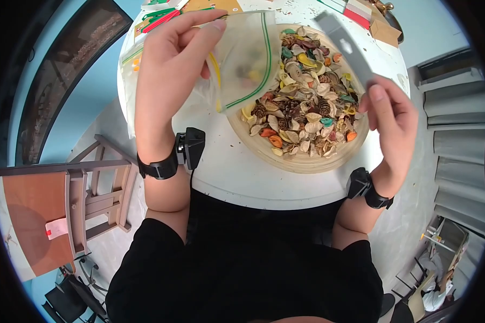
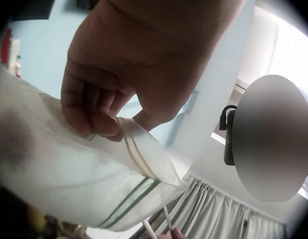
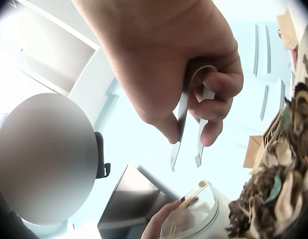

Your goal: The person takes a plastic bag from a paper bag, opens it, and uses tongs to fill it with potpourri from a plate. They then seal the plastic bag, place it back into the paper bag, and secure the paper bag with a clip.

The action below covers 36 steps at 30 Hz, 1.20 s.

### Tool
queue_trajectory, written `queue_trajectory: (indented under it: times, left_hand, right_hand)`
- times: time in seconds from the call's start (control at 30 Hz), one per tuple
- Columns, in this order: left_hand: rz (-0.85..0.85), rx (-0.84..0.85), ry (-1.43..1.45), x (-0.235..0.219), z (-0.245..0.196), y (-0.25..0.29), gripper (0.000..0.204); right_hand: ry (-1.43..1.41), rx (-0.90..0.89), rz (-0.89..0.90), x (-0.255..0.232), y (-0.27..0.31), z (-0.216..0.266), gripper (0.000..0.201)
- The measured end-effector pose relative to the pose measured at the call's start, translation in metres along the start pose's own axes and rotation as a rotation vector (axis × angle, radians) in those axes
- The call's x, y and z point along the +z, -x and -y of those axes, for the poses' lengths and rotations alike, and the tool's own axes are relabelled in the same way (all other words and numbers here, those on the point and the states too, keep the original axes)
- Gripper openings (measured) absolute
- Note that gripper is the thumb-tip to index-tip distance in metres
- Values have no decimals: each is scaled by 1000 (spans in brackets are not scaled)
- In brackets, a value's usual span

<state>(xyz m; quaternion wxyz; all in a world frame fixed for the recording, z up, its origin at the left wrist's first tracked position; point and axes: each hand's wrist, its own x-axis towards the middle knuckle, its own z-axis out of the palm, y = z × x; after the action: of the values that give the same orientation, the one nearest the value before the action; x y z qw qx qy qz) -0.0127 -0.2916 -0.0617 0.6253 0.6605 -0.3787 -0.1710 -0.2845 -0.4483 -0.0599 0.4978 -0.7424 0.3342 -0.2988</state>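
Note:
My left hand (image 1: 170,75) pinches the top edge of a translucent zip bag (image 1: 242,56) with green and yellow seal lines, which hangs over the left part of a round wooden tray (image 1: 304,167). Blurred coloured bits show through the bag. Dried petals, slices and pine cones (image 1: 324,106) fill the tray. To the right, my right hand (image 1: 393,118) holds metal tongs (image 1: 350,51) over the tray's upper right side. In the right wrist view the arms of the tongs (image 3: 180,124) stand apart with nothing between their tips.
Another clear bag with orange bits (image 1: 136,65) lies at the left of the white table (image 1: 215,172). Red and green items (image 1: 160,20) are at the back left; a brown paper box (image 1: 385,33) and red-white packets (image 1: 357,13) are at the back right. A wooden chair stands at left.

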Motion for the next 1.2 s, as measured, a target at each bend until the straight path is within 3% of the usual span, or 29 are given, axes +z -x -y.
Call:
queue_trajectory:
  times: [0.13,0.27,0.5,0.7,1.2]
  left_hand:
    - [-24,37,-20,-4,1,-2,30]
    - [-39,41,-22,-6,-1,-2,30]
    - [-39,47,-42,-3,-1,-2,30]
    - [-32,40,-48,-2,1,-2,30]
    - [-17,47,-42,-1,4,-3,30]
  right_hand:
    - [244,5,-184,-18,-9,-13,39]
    - [457,65,-124,-25,-9,-16,42]
    - [527,66,32,-22,-9,-23,38]
    - [548,45,46,-25,-11,-25,32]
    - [392,-39,-83,-26,-2,-14,28]
